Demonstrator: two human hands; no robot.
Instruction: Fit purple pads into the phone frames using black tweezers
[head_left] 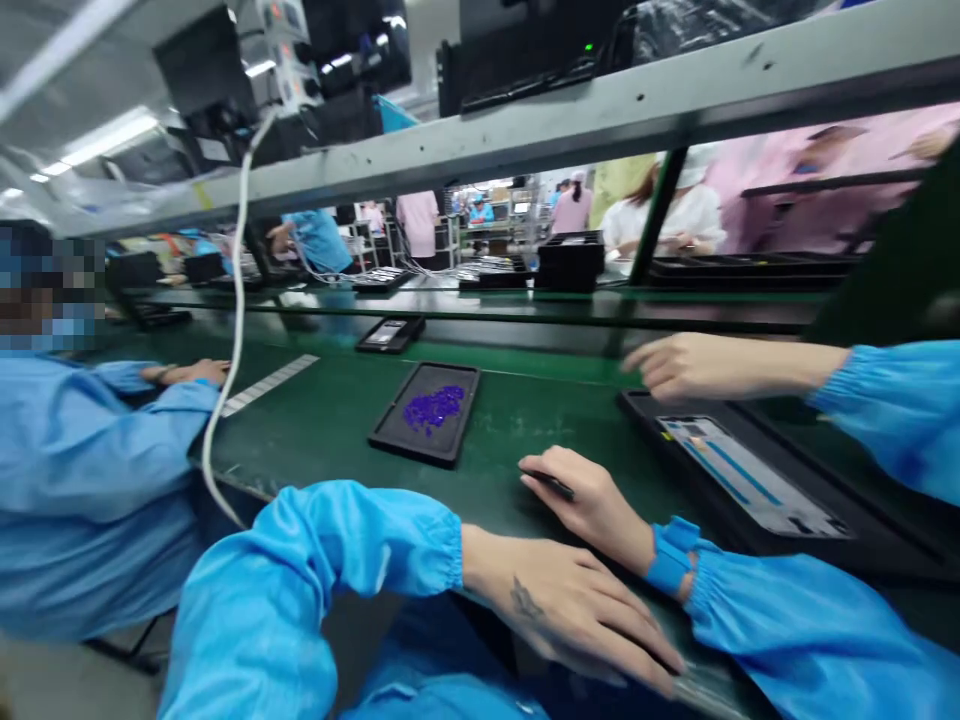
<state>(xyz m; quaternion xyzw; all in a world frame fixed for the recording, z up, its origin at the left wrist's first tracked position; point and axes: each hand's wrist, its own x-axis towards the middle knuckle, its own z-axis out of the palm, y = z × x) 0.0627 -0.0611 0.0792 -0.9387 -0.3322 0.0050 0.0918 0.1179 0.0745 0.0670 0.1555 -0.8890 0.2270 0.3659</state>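
Lying flat and open at the near bench edge, the left hand [577, 610] grips nothing; free green belt [525, 410] is seen toward the black tray [390, 428] of purple bits; the right hand [592, 500] is closed on a thin dark tool [551, 486] on the belt, its ends hidden; a co-worker's hand [697, 365] is blurred.

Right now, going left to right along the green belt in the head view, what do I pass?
Co-worker's blue sleeve, white cable, white strip, small black tray of purple pieces, right hand holding a thin dark tool, large black tray.
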